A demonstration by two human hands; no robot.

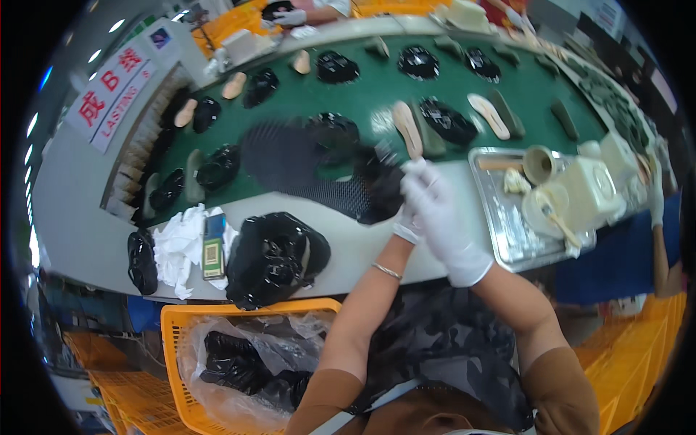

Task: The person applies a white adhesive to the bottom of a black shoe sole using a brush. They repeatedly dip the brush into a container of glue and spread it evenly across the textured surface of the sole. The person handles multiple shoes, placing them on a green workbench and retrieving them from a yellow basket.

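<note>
My right hand (448, 230), in a white glove, is closed at the near edge of the green surface. Most of my left hand (407, 222), also gloved, is hidden behind it. The two hands are pressed close together at one end of a black mesh shoe upper (337, 197), smeared by motion. It stretches leftward from them over the green surface, and its dark far part (279, 152) is badly blurred. To the left of my hands, a black plastic-wrapped shoe upper (275, 257) lies on the pale table edge. A pinkish insole (407, 129) lies just beyond my fingers.
Shoe uppers, insoles and grey-green soles (428, 134) lie across the green conveyor (362, 90). To the right, a metal tray (500, 239) carries a glue container (583, 192) and a cup (539, 165). White cloths (179, 243) lie left; below stands a yellow crate (174, 362). Other gloved people work nearby.
</note>
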